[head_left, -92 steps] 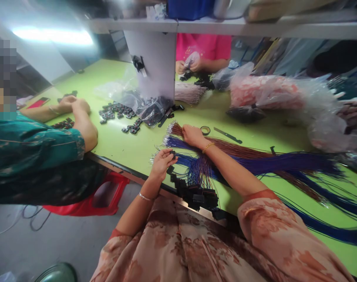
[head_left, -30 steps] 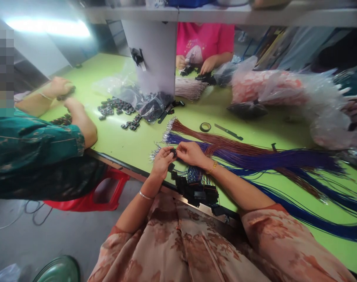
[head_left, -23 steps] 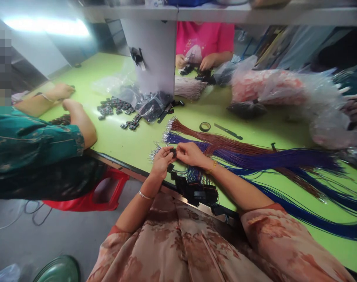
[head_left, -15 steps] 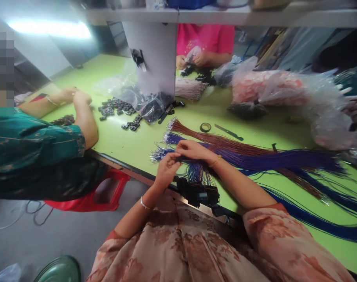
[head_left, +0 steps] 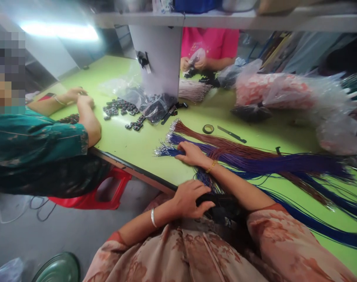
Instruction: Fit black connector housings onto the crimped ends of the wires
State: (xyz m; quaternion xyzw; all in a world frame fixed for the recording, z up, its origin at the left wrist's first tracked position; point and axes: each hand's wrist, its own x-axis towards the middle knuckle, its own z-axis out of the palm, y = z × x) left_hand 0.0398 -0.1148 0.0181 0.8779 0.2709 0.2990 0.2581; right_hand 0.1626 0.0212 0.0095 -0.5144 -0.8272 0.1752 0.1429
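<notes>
On green table [head_left: 131, 145], black connectors [head_left: 222, 205] under left grip [head_left: 190, 199].

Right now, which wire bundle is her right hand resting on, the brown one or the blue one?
The blue bundle: the right hand lies across its tips, while the brown bundle fans out just beyond it.

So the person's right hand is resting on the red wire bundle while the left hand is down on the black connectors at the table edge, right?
Not quite. In the head view the right hand rests on the blue wire bundle, not the red-brown one beyond it. The left hand is on the black connectors at the table edge.
</notes>
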